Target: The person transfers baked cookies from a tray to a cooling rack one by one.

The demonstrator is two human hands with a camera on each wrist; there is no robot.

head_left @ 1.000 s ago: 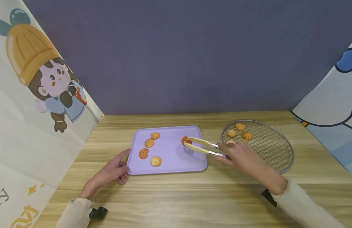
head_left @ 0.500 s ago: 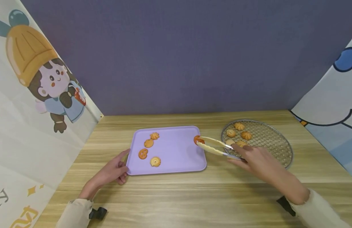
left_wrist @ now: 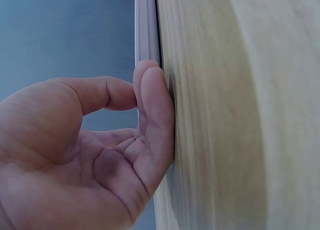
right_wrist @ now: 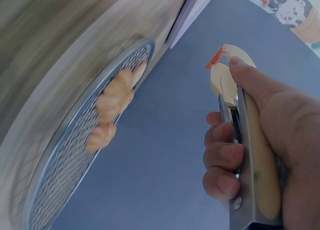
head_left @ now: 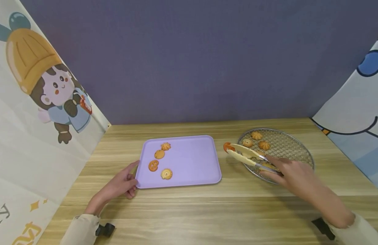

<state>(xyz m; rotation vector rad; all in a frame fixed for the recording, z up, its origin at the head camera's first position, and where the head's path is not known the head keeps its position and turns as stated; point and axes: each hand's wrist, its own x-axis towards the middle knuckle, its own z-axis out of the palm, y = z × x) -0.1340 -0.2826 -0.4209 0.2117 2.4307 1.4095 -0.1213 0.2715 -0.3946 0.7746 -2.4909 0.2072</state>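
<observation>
My right hand grips metal tongs with cream tips. An orange-brown pretzel cookie is pinched in the tips, in the gap between the purple tray and the round wire rack. In the right wrist view, fingers and thumb wrap the tongs, and the cookie shows at the tips. My left hand holds the tray's left edge near its front corner; in the left wrist view, thumb and curled fingers meet at the rim.
On the tray's left part lie a star-shaped cookie, a round cookie, another pretzel cookie and a pale swirl cookie. The rack bears several cookies, including a fluted one. A dark blue panel stands behind the table.
The tongs have carried the pretzel cookie rightward, from over the tray past its right edge towards the rack. My right hand moved right with them. My left hand stays at the tray.
</observation>
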